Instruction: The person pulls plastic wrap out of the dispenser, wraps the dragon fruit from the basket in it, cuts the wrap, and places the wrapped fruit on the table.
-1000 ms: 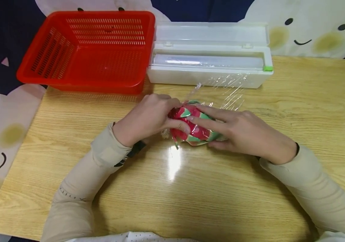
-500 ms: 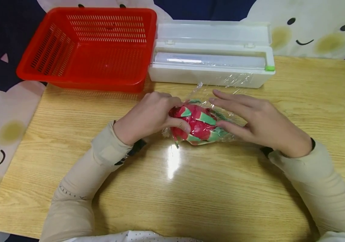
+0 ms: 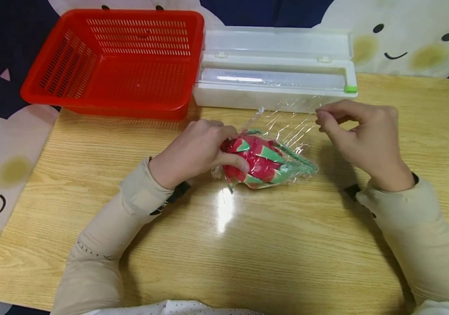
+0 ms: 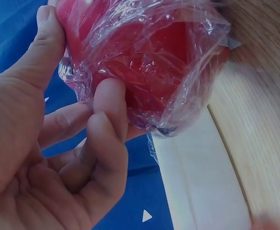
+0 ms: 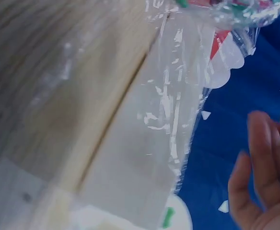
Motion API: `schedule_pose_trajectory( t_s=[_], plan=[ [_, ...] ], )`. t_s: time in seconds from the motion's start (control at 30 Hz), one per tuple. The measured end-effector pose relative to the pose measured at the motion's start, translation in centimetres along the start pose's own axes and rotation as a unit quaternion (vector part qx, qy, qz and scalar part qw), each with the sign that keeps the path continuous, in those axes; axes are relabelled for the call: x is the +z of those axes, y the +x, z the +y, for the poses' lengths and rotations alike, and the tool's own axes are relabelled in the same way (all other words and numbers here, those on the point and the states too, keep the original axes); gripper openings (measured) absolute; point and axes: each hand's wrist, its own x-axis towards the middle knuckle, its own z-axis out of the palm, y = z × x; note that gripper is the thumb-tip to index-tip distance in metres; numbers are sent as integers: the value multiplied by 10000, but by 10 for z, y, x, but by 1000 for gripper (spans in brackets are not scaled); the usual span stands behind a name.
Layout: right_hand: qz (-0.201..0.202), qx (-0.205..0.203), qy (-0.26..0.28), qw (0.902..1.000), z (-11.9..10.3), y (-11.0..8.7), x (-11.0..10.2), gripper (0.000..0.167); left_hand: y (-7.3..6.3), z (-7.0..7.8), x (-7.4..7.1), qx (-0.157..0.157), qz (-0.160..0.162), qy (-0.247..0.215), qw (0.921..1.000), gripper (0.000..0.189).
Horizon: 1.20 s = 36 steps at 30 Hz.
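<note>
A red dragon fruit with green scales (image 3: 261, 158) lies on the table under clear cling film (image 3: 289, 124). My left hand (image 3: 193, 151) holds its left end, the thumb over the near side. Seen from the left wrist, the fingers curl against the film-covered red end (image 4: 149, 62). To the right and farther back, my right hand (image 3: 370, 135) pinches the film's loose edge between thumb and forefinger. The film stretches from there back to the fruit. In the right wrist view, the film (image 5: 171, 100) hangs across the white box, and part of the right hand (image 5: 269, 182) is cut off.
Behind the fruit stands a white cling film dispenser (image 3: 267, 101), lid raised, with a film roll (image 3: 271, 78) inside. A red plastic basket (image 3: 130, 107) stands left of it. Everything is on a wooden table (image 3: 248, 262).
My right hand has let go of the fruit's right side, moved right and back, and taken the film's edge. The fruit's green tip shows now. My left hand has stayed put.
</note>
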Motion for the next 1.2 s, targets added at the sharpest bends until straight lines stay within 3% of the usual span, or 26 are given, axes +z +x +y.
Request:
schedule_pose_trajectory(
  t_s=[0.1, 0.2, 0.33, 0.5, 0.67, 0.87, 1.0, 1.2],
  plan=[
    [70, 1141, 217, 9932, 9, 3, -1, 19, 0, 0, 1, -28, -14, 35, 10000, 65],
    [-105, 1961, 196, 9803, 18, 6, -5, 23, -1, 0, 0, -54, -53, 50, 10000, 62],
    [-686, 2640, -10, 9621, 31, 8, -8, 34, -1, 0, 0, -42, -74, 56, 9999, 59],
    [-1501, 3323, -170, 9310, 45, 9, -10, 59, -1, -1, 0, -40, -53, 29, 10000, 61],
    [-1990, 3751, 95, 9053, 53, 13, -9, 77, -1, -1, 0, -53, -47, 27, 10000, 62],
    [-2420, 4108, 936, 8741, 63, 15, -7, 86, -1, 0, 0, -65, -28, -12, 10000, 65],
    [-2330, 4138, 1829, 8608, 66, 13, -5, 71, -1, 0, 0, -49, -26, -41, 10000, 65],
    [-2005, 3899, 2813, 8536, 66, 10, -5, 27, -1, -1, 0, 32, -8, 2, 10000, 63]
  ],
)
